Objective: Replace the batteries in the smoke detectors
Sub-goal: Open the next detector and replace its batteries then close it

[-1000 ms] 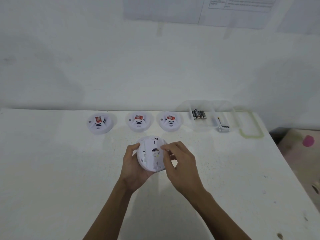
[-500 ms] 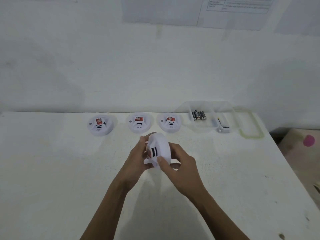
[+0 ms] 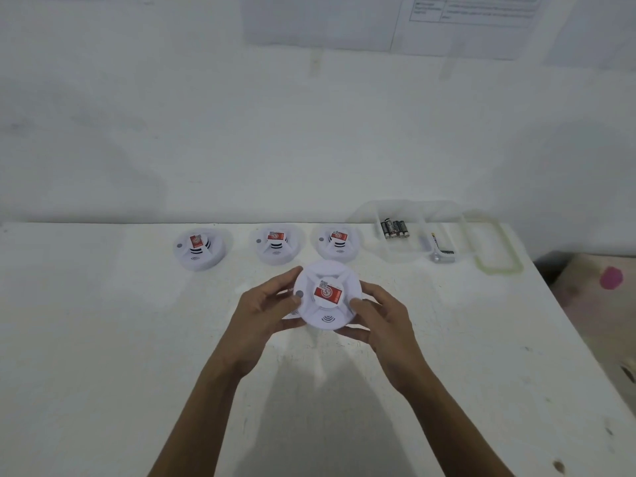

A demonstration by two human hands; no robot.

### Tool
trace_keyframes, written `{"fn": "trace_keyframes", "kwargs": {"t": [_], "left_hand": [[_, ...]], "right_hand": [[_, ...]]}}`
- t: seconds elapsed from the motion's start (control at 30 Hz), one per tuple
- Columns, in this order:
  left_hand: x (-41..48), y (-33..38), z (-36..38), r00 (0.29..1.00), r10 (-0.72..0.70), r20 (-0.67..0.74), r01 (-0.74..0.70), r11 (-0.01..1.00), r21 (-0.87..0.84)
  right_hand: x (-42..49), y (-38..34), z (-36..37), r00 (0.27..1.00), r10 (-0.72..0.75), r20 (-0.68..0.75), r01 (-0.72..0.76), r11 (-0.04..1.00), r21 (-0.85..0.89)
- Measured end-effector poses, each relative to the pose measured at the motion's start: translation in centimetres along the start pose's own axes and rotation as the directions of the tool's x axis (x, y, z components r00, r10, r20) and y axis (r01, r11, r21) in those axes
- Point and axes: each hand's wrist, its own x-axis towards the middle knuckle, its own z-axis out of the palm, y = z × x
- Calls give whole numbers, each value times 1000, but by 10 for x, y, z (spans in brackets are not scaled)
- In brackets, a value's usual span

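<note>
Hands first: my left hand point(image 3: 265, 315) and right hand point(image 3: 385, 325) grip the smoke detector point(image 3: 327, 311) by its rim, over the table point(image 3: 103, 339) (red label point(image 3: 328, 293) up). Behind it three more detectors point(image 3: 201, 249) point(image 3: 277, 244) point(image 3: 337, 242) line up, with batteries point(image 3: 394, 228) in a clear tray point(image 3: 378, 256) rightward.

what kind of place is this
Likely a staged test bench, not a home: white table against a plain wall with taped-up printed sheets, three smoke detectors in a row, a clear box of batteries.

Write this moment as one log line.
left hand, right hand: holding smoke detector | three detectors: row behind | batteries: in tray
</note>
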Motion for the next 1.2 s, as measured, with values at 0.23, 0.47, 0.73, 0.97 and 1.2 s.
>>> {"fn": "trace_keyframes", "kwargs": {"t": [0.23,0.47,0.73,0.97,1.2], "left_hand": [[1,0,-2,999,1,-51,-1,1000,-5],[0,-3,-3,995,13,-94,-11,1000,22],[2,-4,-4,995,3,-97,1,999,36],[2,-5,-6,995,-3,-100,7,999,32],[1,-6,-6,995,-5,-103,9,999,36]], "right_hand": [[3,1,-1,1000,-3,31,5,998,-62],[5,4,-1,998,-1,55,6,997,-83],[7,7,1,998,9,54,-4,995,-97],[8,8,1,998,6,59,-1,996,-87],[7,8,2,998,14,68,-8,996,-85]]}}
